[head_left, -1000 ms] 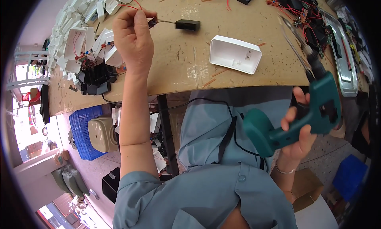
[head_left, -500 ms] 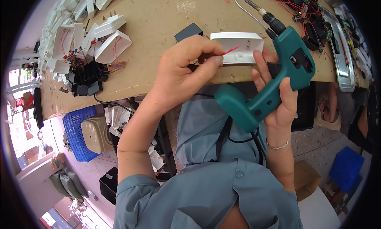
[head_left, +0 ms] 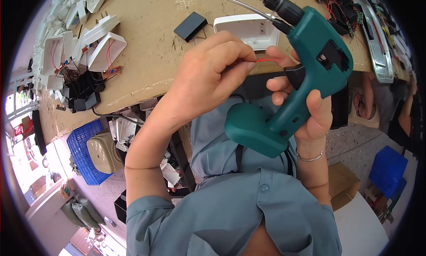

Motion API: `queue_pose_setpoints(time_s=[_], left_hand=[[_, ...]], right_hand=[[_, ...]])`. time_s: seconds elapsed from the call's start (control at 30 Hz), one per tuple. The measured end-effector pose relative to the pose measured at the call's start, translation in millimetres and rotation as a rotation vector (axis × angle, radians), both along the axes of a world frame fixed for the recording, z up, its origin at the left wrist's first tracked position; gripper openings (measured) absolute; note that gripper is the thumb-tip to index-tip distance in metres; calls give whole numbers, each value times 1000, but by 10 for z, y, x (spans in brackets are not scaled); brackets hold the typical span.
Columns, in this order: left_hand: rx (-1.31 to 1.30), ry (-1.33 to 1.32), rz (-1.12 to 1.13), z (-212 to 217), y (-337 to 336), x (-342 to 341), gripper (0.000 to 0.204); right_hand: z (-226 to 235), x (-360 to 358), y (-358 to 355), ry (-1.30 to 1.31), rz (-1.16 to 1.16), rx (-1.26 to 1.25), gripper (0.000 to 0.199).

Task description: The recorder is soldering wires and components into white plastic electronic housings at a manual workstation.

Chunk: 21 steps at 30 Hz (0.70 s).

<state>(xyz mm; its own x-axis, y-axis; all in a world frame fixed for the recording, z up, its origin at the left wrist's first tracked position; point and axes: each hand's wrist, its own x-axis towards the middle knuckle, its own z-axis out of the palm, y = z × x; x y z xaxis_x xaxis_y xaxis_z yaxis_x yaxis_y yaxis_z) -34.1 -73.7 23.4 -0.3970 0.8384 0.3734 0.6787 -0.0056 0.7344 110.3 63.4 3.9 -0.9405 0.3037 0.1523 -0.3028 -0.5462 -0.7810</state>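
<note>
My right hand (head_left: pixel 306 109) grips a teal cordless screwdriver (head_left: pixel 297 83) by its handle, the black chuck and long metal bit pointing up and left over the bench. A thin red wire (head_left: pixel 262 60) is pinched in my left hand (head_left: pixel 208 74), right beside the tool's black trigger and my right forefinger. Just behind my fingers, near the front edge of the brown workbench (head_left: pixel 155 47), lies a white plastic housing (head_left: pixel 248 27). A small black box (head_left: pixel 190 26) with thin leads sits to its left.
Several white housings with red wires (head_left: pixel 95 43) and black parts (head_left: pixel 82 94) crowd the bench's left end. Wired circuit boards (head_left: pixel 341 9) and a metal tray (head_left: pixel 377 38) lie at the right. Under the bench stand a blue crate (head_left: pixel 84 154), a cardboard box (head_left: pixel 344 183) and a blue bin (head_left: pixel 386 167).
My left hand came back from the far bench with the red wire and now holds it close to the screwdriver. My right hand lifted the tool up and inward, closer to my view.
</note>
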Motion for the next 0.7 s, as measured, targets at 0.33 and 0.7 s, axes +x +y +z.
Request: queue_pose_setpoints(time_s=[0.33, 0.7], left_hand=[[23, 46, -40, -9, -17, -2, 11], [164, 266, -47, -82, 8, -73, 18]], right_hand=[[-1, -50, -19, -106, 32, -36, 69], [-78, -8, 7, -111, -10, -113, 70]])
